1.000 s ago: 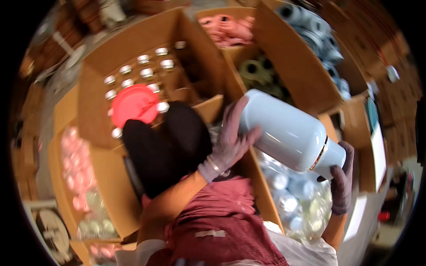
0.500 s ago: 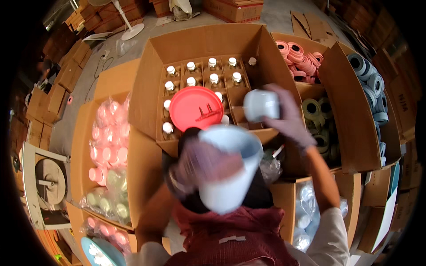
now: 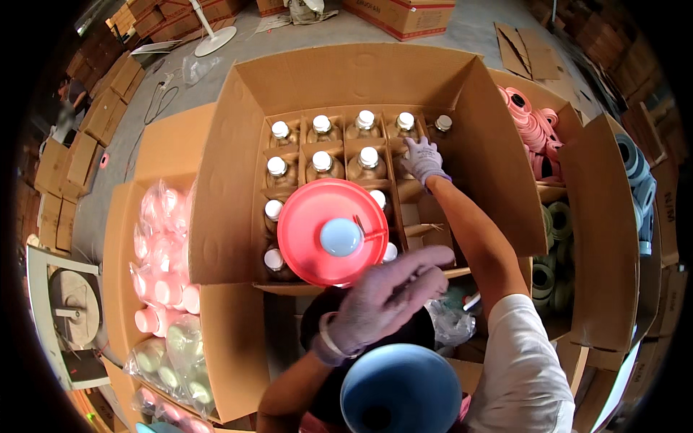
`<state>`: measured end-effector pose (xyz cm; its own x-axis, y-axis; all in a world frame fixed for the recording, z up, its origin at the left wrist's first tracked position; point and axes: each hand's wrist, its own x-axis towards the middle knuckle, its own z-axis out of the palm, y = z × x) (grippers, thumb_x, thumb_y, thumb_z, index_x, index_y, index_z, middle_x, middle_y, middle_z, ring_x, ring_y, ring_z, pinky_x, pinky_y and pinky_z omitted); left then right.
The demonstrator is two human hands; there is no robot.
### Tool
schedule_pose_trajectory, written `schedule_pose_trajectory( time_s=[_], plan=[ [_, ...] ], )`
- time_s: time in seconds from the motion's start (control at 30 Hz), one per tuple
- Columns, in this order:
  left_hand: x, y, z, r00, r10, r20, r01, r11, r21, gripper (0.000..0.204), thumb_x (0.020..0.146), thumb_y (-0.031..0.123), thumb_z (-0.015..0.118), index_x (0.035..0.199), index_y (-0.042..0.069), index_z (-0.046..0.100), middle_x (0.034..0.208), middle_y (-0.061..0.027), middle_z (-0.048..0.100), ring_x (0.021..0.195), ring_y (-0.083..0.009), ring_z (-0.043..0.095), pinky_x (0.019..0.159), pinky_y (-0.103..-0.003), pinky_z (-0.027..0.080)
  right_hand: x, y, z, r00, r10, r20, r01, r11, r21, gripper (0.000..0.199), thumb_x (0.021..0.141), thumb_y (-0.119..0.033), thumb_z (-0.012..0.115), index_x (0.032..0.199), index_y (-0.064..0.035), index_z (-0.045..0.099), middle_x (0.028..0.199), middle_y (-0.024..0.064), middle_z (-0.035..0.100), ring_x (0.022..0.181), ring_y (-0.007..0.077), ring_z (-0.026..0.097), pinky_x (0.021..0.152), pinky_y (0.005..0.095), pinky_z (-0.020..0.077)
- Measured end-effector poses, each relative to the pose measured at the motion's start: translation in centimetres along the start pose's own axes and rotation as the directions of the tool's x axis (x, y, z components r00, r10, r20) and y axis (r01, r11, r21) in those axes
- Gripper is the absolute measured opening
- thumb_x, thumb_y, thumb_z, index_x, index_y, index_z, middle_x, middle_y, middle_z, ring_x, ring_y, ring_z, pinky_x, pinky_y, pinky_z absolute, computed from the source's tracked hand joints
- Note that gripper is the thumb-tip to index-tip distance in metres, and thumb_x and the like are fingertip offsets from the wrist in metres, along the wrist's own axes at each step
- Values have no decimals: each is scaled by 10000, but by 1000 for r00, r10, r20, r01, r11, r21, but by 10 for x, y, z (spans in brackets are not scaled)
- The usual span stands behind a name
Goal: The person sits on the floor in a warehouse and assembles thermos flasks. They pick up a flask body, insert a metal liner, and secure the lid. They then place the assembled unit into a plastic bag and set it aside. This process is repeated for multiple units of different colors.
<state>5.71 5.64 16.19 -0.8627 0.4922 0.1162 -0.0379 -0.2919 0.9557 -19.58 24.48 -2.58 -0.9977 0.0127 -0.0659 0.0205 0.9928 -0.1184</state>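
Head view: right hand (image 3: 424, 159), grip unclear, 1 upright white-capped bottle (image 3: 404, 124) just beyond fingertips; left hand (image 3: 382, 303), empty, loosely bent, nearer 1 blue vessel (image 3: 411, 382) bodyward.

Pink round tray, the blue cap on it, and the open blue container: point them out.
Pink tray (image 3: 309, 214), head view: bare surface, upper left of the cap.
Blue cap (image 3: 341, 237), head view: rounded top.
Blue container (image 3: 404, 386), head view: inner wall.

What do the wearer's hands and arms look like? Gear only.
Left hand: greyish-lavender fabric glove, pale band at the wrist; no sleeve visible. Right hand: matching glove, faint dark print on the back, purple cuff edge; short white sleeve, forearm uncovered. No cables visible.
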Motion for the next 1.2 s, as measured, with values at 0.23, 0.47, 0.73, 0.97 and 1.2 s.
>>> schedule_pose_trajectory(
  time_s=[0.23,0.47,0.73,0.97,1.2],
  plan=[
    [24,-57,1,969,-170,-178,180,983,41,282,984,124,562,1236,-3,565,1040,-86,645,914,-139,632,847,-271,511,-16,40,29,983,-113,-143,141,970,199,506,768,-256,748,1195,-184,488,1205,179,479,1024,400,597,818,482,523],
    [28,-66,-23,865,-357,-353,134,842,-523,637,937,493,563,1452,197,332,1423,-54,366,1300,-391,399,988,-597,446,-171,45,-199,705,-208,-678,480,844,239,446,773,-241,732,1131,-57,540,1008,157,518,856,347,604,722,433,516],
    [8,42,-27,918,118,-378,-254,908,-333,603,1001,513,393,1343,24,483,1346,-121,534,1238,-233,516,1075,-367,392,-345,11,-207,701,-213,-681,695,416,586,569,712,-115,681,1228,12,477,1154,178,486,1079,296,492,968,382,398],
    [-75,113,6,990,131,-47,-49,639,767,542,866,250,607,1324,-21,503,1338,-184,532,1279,-257,483,1089,-363,355,-463,24,-133,964,-141,-223,236,80,969,573,802,-85,567,1354,0,438,1250,153,490,1141,265,538,1035,393,410],
    [-262,12,-9,766,-233,-599,305,952,20,327,964,210,552,1224,12,550,1144,-103,637,1009,-164,613,872,-330,513,-583,6,-54,752,-437,-493,637,292,713,926,681,-498,813,1370,-4,441,1413,316,345,1312,461,380,1085,536,308]
  ],
)
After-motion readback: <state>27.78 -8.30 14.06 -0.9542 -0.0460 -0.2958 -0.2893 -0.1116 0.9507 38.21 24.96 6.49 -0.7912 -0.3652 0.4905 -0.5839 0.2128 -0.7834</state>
